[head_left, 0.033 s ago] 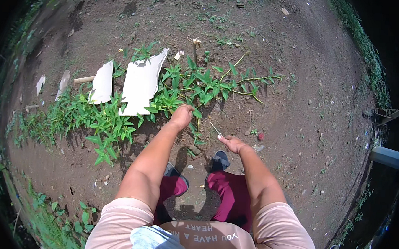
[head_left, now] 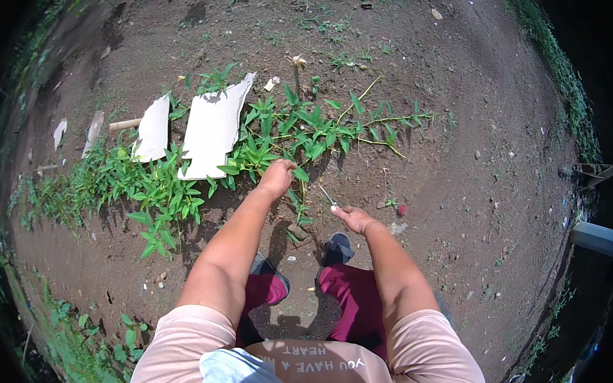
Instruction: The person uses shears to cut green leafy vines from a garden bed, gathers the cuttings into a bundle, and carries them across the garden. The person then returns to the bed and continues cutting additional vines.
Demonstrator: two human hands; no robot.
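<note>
A green leafy vine [head_left: 317, 139] sprawls over the bare soil ahead of me, its shoots reaching out to the right. At its near edge my left hand [head_left: 277, 178] is closed, with the fingers pinched around a leafy stem; the grip itself is partly hidden by the hand. My right hand [head_left: 352, 219] is wrapped around the pale end of a thin tool with a narrow metal shaft [head_left: 327, 194]. That shaft points up and left toward the vine, apart from the leaves. Whether it is a knife or another tool is too small to tell.
A large white board piece [head_left: 210, 133] and a smaller one [head_left: 152, 129] lie among the leaves on the left, with a wooden stick [head_left: 124, 123] beside them. A short stake [head_left: 297, 75] stands behind the vine. My shoes [head_left: 338, 248] are close to a stone [head_left: 297, 231].
</note>
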